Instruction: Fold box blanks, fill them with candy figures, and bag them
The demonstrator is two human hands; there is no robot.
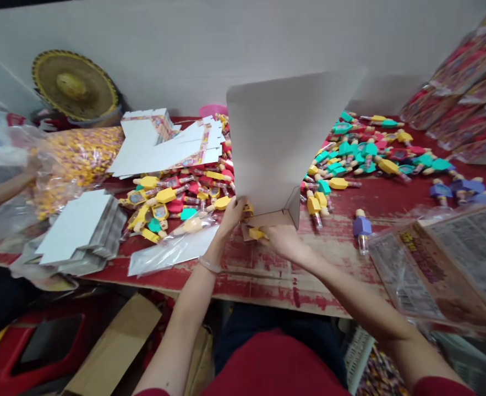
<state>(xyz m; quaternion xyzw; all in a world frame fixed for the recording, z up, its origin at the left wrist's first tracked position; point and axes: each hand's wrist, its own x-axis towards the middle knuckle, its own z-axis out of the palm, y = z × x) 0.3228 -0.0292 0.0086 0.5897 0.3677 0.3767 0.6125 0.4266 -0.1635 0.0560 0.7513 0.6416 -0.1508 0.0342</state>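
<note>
An open cardboard box (pixel 278 220) stands in front of me with its tall white lid raised. My left hand (pixel 233 215) is closed at the box's left side, its fingers partly hidden. Right beside those fingers is a yellow plastic piece (pixel 248 210). Low over the box's front, my right hand (pixel 283 240) pinches a yellow plastic candy toy (pixel 257 233). Loose candy toys in yellow, red and green lie in a pile (pixel 172 198) to the left and another pile (pixel 358 151) to the right. A purple candy toy (pixel 362 226) stands apart on the right.
Stacked white card sheets (pixel 77 225) and flat printed cartons (pixel 172 146) lie left, near a bag of small yellow pieces (pixel 83 159). Another person's arm (pixel 7 190) reaches in there. A wrapped printed box (pixel 441 264) lies right; bagged packs (pixel 465 88) are stacked behind.
</note>
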